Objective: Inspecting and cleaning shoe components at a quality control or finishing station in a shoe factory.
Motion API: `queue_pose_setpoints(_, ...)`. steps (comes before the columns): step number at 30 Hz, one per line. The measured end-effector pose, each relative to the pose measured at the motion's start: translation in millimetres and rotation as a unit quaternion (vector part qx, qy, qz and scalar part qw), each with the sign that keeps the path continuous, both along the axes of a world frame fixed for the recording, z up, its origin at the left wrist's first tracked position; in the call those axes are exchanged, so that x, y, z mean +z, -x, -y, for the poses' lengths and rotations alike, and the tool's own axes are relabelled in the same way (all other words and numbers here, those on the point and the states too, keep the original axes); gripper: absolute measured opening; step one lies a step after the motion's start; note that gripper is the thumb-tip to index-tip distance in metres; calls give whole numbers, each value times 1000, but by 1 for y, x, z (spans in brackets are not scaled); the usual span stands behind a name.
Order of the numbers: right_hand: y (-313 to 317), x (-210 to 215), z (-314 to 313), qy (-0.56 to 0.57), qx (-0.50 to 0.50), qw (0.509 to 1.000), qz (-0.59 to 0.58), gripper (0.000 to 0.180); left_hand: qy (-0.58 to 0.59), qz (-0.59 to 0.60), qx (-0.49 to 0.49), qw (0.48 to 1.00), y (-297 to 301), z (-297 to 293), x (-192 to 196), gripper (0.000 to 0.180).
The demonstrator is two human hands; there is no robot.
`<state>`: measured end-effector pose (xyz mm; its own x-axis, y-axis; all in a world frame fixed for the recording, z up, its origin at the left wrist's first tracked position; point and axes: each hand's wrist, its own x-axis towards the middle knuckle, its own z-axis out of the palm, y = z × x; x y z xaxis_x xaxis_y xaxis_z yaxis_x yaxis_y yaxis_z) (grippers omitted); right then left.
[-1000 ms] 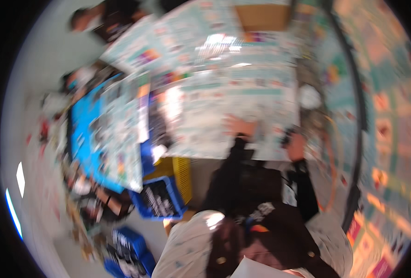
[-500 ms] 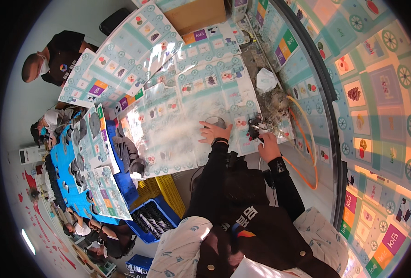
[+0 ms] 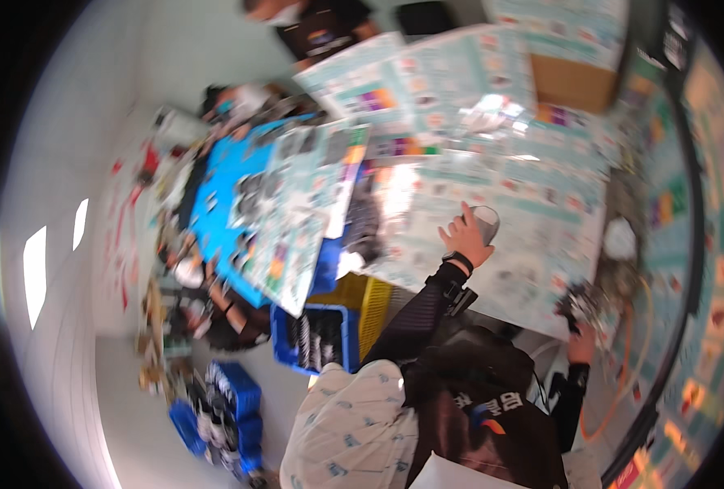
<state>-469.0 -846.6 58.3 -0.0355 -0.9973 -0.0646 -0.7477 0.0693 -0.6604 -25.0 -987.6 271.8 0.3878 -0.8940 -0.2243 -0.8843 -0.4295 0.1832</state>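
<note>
Blue crates [image 3: 230, 407] at the lower left of the frame, packed with dark parts, too blurred to tell apart. Just right of them, another blue crate [image 3: 317, 336] with dark pieces inside, and a yellow crate [image 3: 372, 300] touching its right side. Above these, left of centre, a blue table [image 3: 219, 204] strewn with small blurred items, partly covered by a pale printed sheet [image 3: 305, 220] that hangs over its right edge. Beside that table, lower left, a seated person [image 3: 223, 314] in dark clothes. At the top centre, another person in a black shirt [image 3: 317, 28], cut off by the rim.

Right of centre, a wide worktable [image 3: 533, 204] covered in pale teal printed sheets, with a brown cardboard box [image 3: 570, 81] at the upper right. Left hand [image 3: 462, 238] raised over the middle of the worktable, fingers wrapped around a round grey cup-like object [image 3: 486, 222], which sits at the fingertips just above the sheets; cannot tell whether touching the surface. Black sleeve and a dark wristband below that hand.

Farther right, near the table's lower right edge, right hand [image 3: 580, 341] closed on a tangled metallic bundle [image 3: 584, 303], blurred, shape unclear. Above it, near the right edge of the table, a white crumpled lump [image 3: 620, 241]. Along the right rim, an orange cord [image 3: 633, 359] curving down beside the right arm.
</note>
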Motion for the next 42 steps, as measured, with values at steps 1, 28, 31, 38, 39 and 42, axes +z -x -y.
queue_pose_setpoints(1, -29, 19, 8, -17, 30, 999, -3, 30, 4, 36, 27, 999, -49, -18, 20, 139)
queue_pose_setpoints(28, -648, 251, 6, -123, 395, 905, 100, 16, 191, 16, 299, 935, -780, -358, 53, 139)
queue_pose_setpoints(31, -762, 259, 6, -72, 453, 873, 168, 34, 172, -8, 343, 923, -753, -385, 61, 137)
queue_pose_setpoints(38, -902, 200, 38, -127, 371, 919, 33, 56, 208, -14, 366, 907, -733, -386, 64, 134)
queue_pose_setpoints(39, -907, 201, 34, -151, 366, 918, 33, 62, 229, 6, 358, 905, -735, -387, 62, 133)
queue_pose_setpoints(42, -919, 213, 12, -249, 368, 884, 141, 45, 231, 20, 373, 898, -744, -386, 58, 132)
